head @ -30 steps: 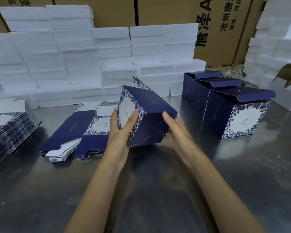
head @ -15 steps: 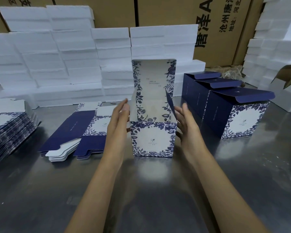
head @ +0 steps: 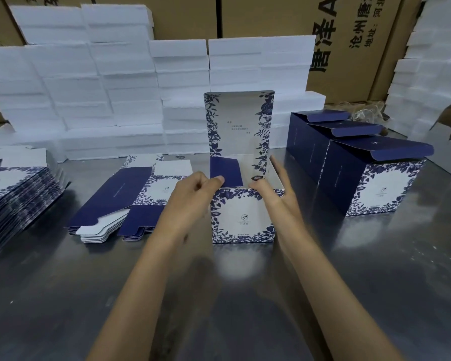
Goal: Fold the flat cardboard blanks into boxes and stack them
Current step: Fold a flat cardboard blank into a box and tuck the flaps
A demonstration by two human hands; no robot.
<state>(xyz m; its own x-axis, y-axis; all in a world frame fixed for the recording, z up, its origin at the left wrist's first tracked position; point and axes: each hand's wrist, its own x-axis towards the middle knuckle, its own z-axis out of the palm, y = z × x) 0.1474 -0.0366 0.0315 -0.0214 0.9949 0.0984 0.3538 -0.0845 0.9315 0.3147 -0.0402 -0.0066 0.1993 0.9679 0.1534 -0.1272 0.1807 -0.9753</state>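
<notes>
A blue-and-white floral box (head: 242,217) stands upright on the steel table (head: 349,269) in front of me, its lid raised straight up. My left hand (head: 193,196) pinches the box's navy left side flap, which is bent inward over the opening. My right hand (head: 279,194) rests on the front right top edge with fingers spread, pressing the right flap. Flat blanks (head: 120,199) lie in a low pile to the left of the box. A row of folded navy boxes (head: 370,181) stands to the right.
A taller stack of flat blanks (head: 16,199) sits at the far left edge. White foam blocks (head: 94,95) are piled along the back and at the right (head: 432,82). Brown cartons (head: 344,35) stand behind them.
The box was turned from a tilted hold to standing upright on the table with its lid up. Both hands moved from its sides to the top opening, and the left side flap has folded inward.
</notes>
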